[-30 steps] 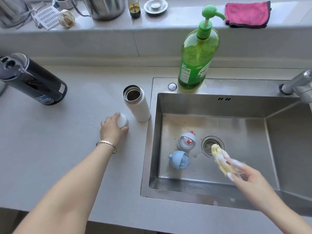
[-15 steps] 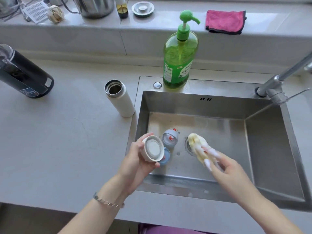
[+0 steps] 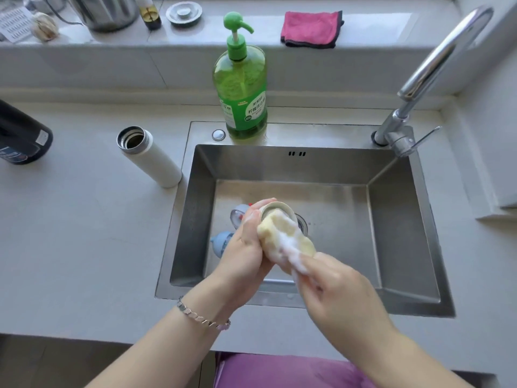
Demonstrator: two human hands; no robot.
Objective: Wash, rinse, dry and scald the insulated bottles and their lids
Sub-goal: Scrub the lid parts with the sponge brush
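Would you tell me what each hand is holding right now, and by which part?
The left hand grips the white lid round its side; the right hand pinches the soapy sponge by its near end.

We note, L wrist: silver-tone link bracelet (image 3: 202,317), flat segments, small pinkish piece at the end toward the other arm. Both forearms (image 3: 156,351) bare to frame edge. Purple garment (image 3: 279,371) at btm centre, soft folds visible. White suds on R hand (image 3: 335,289) fingers.
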